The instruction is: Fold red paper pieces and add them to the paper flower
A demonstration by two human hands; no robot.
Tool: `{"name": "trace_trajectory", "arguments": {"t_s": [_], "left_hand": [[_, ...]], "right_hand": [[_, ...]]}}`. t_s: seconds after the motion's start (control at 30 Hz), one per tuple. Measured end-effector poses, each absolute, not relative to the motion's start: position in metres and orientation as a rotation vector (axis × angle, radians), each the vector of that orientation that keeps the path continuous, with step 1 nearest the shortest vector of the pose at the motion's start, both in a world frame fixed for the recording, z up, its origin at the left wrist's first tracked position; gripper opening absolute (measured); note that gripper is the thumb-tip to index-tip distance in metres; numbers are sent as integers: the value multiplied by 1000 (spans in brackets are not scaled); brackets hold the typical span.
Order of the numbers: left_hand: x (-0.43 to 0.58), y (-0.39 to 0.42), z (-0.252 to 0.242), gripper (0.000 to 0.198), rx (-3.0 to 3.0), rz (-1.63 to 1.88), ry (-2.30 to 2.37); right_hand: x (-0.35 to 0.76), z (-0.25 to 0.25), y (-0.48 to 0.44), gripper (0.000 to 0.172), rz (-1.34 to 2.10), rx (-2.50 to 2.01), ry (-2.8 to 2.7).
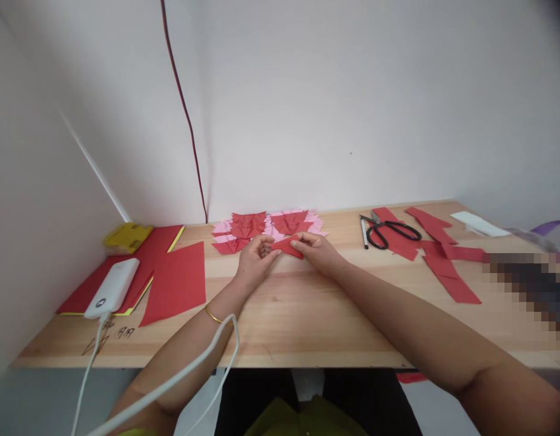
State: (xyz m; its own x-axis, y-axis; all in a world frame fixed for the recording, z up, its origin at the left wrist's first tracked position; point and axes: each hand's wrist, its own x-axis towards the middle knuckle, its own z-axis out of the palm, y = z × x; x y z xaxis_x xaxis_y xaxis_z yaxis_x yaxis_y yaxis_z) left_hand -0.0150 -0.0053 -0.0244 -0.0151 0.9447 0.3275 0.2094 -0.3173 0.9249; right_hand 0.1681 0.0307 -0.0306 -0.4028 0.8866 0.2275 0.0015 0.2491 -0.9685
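Between my two hands is a small folded piece of red paper (285, 245), held a little above the wooden table (280, 315). My left hand (256, 260) pinches its left end, the fingers curled and the thumb pressed on it. The right end is gripped by the thumb and fingers of my right hand (316, 251). Just behind my hands lie rows of folded red and pink paper pieces (247, 225), partly overlapping. Their nearest edges are hidden by my fingers.
Red paper sheets (182, 281) lie at the left, with a white power bank (112, 287) and a yellow packet (128, 238). At the right are black-handled scissors (388, 233), a pen (364, 234) and red paper scraps (450, 275). A white cable (171, 384) crosses my left forearm.
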Motion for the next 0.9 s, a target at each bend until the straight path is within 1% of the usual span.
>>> {"name": "trace_trajectory", "arguments": {"t_s": [0.1,0.43,0.67,0.9], "left_hand": [[-15,-8,-21,26,1635,1374,1281],[-14,-11,-15,21,1793,1305,1310],[-12,-11,-16,23,1641,1300,1312],[-12,-8,-17,18,1521,1320,1266]], "right_hand": [[168,-30,29,28,1281,-836,-1633],[167,-29,28,29,1243,-912,-1627],[166,-30,29,28,1272,-893,-1596],[170,-27,30,31,1260,-869,-1686]]}}
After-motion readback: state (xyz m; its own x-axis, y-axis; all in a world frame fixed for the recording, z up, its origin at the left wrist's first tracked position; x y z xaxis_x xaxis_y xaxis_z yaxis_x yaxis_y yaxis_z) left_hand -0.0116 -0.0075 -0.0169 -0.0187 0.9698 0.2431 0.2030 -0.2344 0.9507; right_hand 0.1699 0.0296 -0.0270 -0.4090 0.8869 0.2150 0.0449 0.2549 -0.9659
